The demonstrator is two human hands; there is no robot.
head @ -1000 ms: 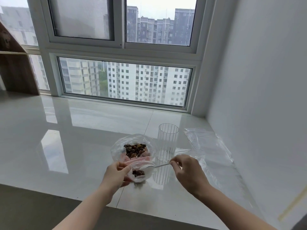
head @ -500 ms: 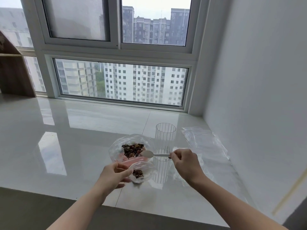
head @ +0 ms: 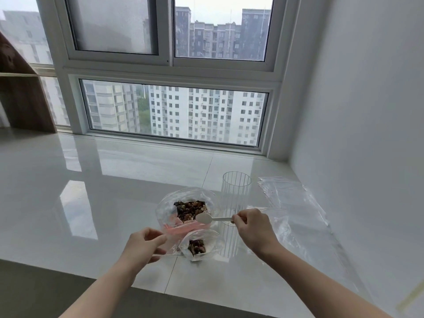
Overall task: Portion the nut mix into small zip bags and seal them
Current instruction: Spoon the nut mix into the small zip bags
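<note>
A large clear bag (head: 165,207) with a pink zip strip lies open on the white sill, with dark nut mix (head: 190,208) inside. In front of it a small zip bag (head: 212,241) stands open with a little nut mix (head: 196,246) at its bottom. My left hand (head: 143,245) pinches the small bag's left edge. My right hand (head: 254,228) pinches the handle of a white plastic spoon (head: 204,218), whose bowl hovers over the near right rim of the large bag, apparently empty.
A ribbed clear glass (head: 236,193) stands right behind the spoon. Several flat empty zip bags (head: 289,193) lie to the right along the white wall. The sill's front edge (head: 160,292) runs close under my forearms. A wooden shelf (head: 25,99) stands far left.
The spoon has left the small bag and moved back up to the large bag's rim. My left hand keeps its pinch on the small bag.
</note>
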